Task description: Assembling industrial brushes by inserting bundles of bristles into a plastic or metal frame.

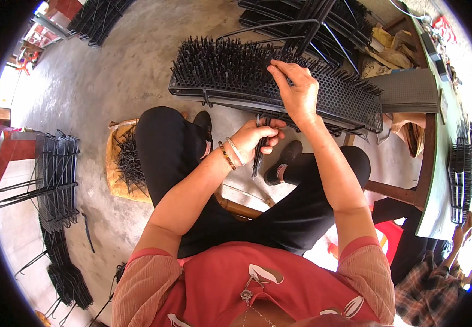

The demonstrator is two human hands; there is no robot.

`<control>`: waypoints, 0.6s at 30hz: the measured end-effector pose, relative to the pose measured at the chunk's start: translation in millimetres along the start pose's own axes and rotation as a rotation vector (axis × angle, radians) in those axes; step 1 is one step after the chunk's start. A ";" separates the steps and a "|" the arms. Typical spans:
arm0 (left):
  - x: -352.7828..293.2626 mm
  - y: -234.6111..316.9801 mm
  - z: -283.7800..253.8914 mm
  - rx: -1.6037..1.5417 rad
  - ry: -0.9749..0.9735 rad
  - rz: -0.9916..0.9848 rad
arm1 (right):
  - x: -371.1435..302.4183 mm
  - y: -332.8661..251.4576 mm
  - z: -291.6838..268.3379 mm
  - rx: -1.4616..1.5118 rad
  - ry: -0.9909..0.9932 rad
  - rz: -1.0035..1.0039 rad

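My left hand (259,137) is closed around a small bundle of thin black sticks (259,155), held upright just in front of a long black rack. The rack's top is a perforated black plate (331,90). Many black sticks (219,60) stand upright in its holes, dense on the left and along the far side, while bare holes show on the right. My right hand (297,90) is over the plate, beside the standing sticks, with thumb and fingertips pinched together. Whatever sits between those fingertips is too small to make out.
On the floor at left, a yellow sack (117,185) holds a heap of loose black sticks (131,163). Wire racks (56,180) stand farther left, others beyond my rack. At right is a pale green table (437,180) with another filled rack (458,180), near a co-worker in a plaid shirt (427,289).
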State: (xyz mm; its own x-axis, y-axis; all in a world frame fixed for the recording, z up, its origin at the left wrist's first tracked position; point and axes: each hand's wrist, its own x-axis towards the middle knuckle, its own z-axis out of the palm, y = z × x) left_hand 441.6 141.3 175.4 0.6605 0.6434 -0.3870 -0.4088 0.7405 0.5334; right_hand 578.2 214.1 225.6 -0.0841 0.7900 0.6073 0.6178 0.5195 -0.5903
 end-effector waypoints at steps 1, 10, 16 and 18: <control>-0.2 0.0 0.5 0.002 0.004 0.000 | -0.1 -0.6 0.2 -0.046 0.003 -0.037; 1.2 -0.3 -0.4 0.001 -0.012 -0.009 | 1.5 5.8 0.0 0.003 -0.028 -0.167; 0.2 -0.1 0.5 -0.009 -0.005 -0.010 | 5.3 8.0 -6.0 0.066 -0.105 -0.032; -0.7 0.5 1.3 -0.007 0.000 -0.009 | 6.2 7.9 -8.5 0.024 -0.105 -0.098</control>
State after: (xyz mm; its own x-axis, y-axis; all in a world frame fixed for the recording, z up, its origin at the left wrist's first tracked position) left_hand 441.7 141.0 176.9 0.6646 0.6363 -0.3917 -0.4068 0.7478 0.5247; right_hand 589.2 220.4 229.3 -0.2249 0.7640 0.6048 0.5839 0.6026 -0.5440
